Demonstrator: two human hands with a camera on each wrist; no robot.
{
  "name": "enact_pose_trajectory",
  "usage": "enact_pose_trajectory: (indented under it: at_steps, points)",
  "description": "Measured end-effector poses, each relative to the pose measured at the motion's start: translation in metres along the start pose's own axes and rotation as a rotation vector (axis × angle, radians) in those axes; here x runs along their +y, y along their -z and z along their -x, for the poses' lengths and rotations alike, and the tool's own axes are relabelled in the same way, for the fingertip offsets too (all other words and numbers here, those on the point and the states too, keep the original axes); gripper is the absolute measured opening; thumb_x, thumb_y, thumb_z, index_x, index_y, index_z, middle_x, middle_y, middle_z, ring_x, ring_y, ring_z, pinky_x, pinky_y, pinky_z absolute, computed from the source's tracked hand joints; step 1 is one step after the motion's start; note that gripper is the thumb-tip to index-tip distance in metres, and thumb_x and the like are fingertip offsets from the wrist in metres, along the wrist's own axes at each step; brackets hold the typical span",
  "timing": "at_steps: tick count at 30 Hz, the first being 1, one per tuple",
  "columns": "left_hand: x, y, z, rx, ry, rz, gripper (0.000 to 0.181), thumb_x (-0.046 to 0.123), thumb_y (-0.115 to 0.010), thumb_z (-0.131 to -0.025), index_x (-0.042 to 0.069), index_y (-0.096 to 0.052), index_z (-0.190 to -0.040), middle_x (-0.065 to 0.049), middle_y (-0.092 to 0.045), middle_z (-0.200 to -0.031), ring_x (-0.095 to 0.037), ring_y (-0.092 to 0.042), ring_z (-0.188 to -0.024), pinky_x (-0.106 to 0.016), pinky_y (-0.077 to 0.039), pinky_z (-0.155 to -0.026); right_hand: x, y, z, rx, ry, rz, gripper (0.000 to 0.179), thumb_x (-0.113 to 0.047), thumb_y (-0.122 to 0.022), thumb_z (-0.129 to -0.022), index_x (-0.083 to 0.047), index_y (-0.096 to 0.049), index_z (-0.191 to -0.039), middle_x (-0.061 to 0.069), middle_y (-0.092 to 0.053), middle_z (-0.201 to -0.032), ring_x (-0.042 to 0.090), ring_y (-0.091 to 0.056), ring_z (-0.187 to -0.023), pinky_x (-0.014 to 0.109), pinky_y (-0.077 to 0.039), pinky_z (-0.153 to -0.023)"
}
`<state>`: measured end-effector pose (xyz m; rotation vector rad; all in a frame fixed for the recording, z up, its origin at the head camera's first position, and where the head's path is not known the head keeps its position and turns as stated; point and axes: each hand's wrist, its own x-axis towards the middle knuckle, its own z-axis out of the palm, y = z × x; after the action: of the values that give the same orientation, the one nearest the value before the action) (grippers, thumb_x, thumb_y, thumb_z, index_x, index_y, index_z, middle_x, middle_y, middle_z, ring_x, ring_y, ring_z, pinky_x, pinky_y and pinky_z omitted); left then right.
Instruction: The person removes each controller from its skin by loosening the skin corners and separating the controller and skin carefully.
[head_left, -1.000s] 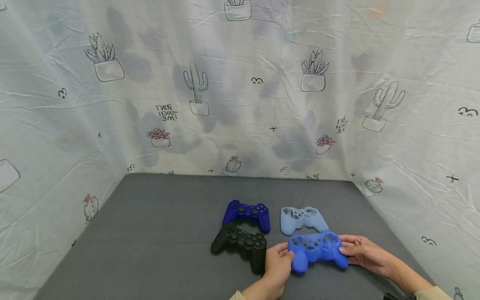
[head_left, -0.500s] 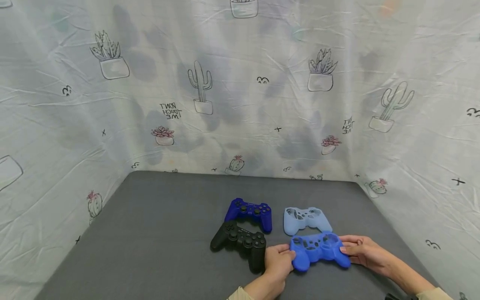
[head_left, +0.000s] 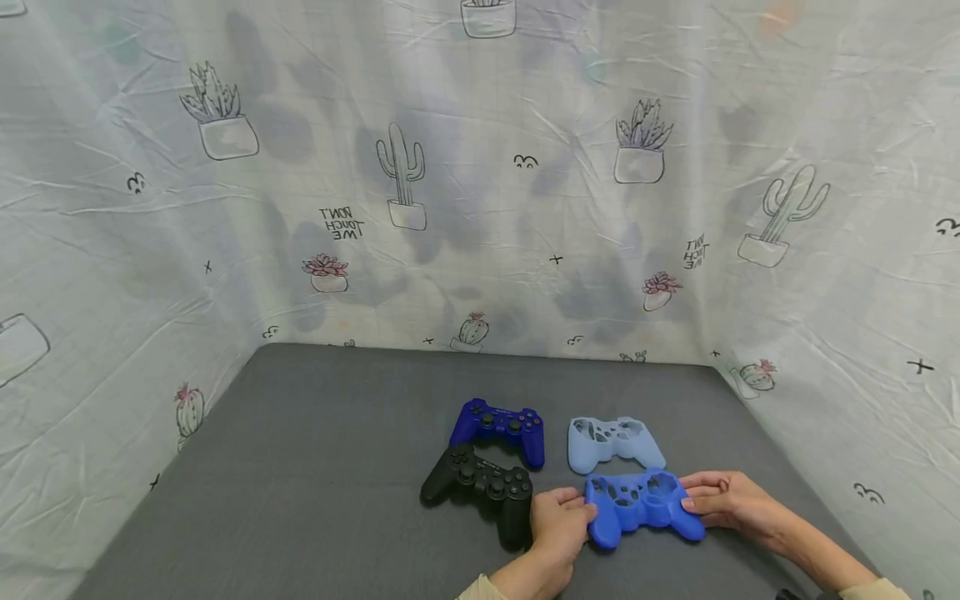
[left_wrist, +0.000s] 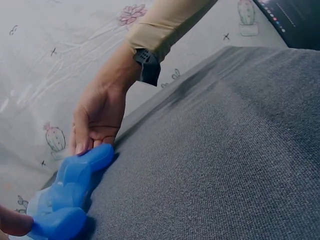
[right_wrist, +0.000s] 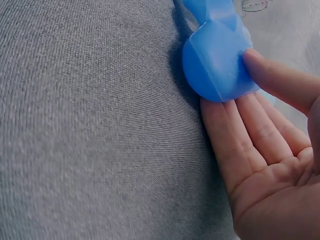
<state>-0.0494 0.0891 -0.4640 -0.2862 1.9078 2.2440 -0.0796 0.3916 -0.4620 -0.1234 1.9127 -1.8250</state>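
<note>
Between my two hands is a bright blue silicone controller cover (head_left: 643,502) with cut-out holes, low over the grey cloth. My left hand (head_left: 558,521) pinches its left end, thumb on top. On the other end, my right hand (head_left: 731,504) holds it with the thumb above and the fingers underneath, as the right wrist view shows on the blue grip (right_wrist: 217,62). Just behind it lies a light blue controller cover (head_left: 615,443). A black game controller (head_left: 483,492) sits right beside my left hand, and a dark blue game controller (head_left: 498,427) lies behind that one.
A grey cloth (head_left: 300,467) covers the table. Pale curtains (head_left: 465,208) printed with cacti close off the back and both sides. In the left wrist view, a dark screen (left_wrist: 295,22) stands at the upper right corner.
The blue cover has shifted slightly to the right, with both hands keeping their hold. The view has swung a little. The controllers and the light blue cover stay where they were.
</note>
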Motion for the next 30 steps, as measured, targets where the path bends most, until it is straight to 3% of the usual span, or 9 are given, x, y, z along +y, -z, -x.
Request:
enact_pose_trajectory:
  at_steps: [8, 19, 23, 26, 30]
  points:
    - [0.002, 0.001, -0.002, -0.03, -0.059, -0.017, 0.039, -0.01, -0.069, -0.08, -0.017, -0.06, -0.117, -0.017, -0.07, -0.099, -0.028, -0.067, -0.097, -0.042, -0.054, -0.083, -0.005, 0.005, 0.002, -0.02, 0.007, 0.052, 0.026, -0.001, -0.061, -0.096, 0.007, -0.061, -0.12, 0.018, -0.068, -0.111, 0.023, -0.066, -0.1, 0.041, -0.054, -0.083]
    - [0.004, 0.004, -0.004, -0.077, -0.011, 0.075, 0.038, -0.013, -0.058, -0.084, -0.018, -0.056, -0.122, -0.02, -0.069, -0.107, -0.028, -0.066, -0.101, -0.041, -0.055, -0.08, -0.006, 0.008, 0.002, -0.039, -0.003, 0.084, 0.025, -0.002, -0.06, -0.097, 0.008, -0.061, -0.12, 0.019, -0.068, -0.11, 0.025, -0.067, -0.098, 0.042, -0.055, -0.082]
    - [0.008, 0.007, -0.001, -0.09, -0.024, 0.103, 0.038, -0.011, -0.056, -0.085, -0.019, -0.055, -0.123, -0.023, -0.067, -0.11, -0.031, -0.065, -0.104, -0.043, -0.054, -0.083, -0.008, 0.011, 0.007, -0.062, 0.003, 0.059, 0.024, -0.003, -0.053, -0.101, 0.008, -0.061, -0.121, 0.017, -0.067, -0.112, 0.026, -0.066, -0.1, 0.044, -0.053, -0.084]
    - [0.015, 0.016, 0.004, -0.143, -0.028, 0.105, 0.037, -0.005, -0.058, -0.091, -0.02, -0.054, -0.124, -0.024, -0.065, -0.113, -0.032, -0.065, -0.105, -0.043, -0.053, -0.085, -0.011, 0.013, 0.012, -0.026, 0.021, 0.051, 0.026, -0.006, -0.05, -0.103, 0.009, -0.061, -0.122, 0.015, -0.067, -0.114, 0.026, -0.066, -0.101, 0.044, -0.052, -0.086]
    - [0.033, 0.041, 0.01, -0.274, -0.009, 0.109, 0.038, 0.003, -0.058, -0.097, -0.018, -0.052, -0.128, -0.022, -0.064, -0.118, -0.032, -0.063, -0.109, -0.041, -0.051, -0.089, -0.018, 0.008, 0.017, 0.032, 0.062, 0.005, 0.026, -0.007, -0.049, -0.104, 0.007, -0.063, -0.121, 0.015, -0.067, -0.115, 0.025, -0.065, -0.105, 0.043, -0.05, -0.091]
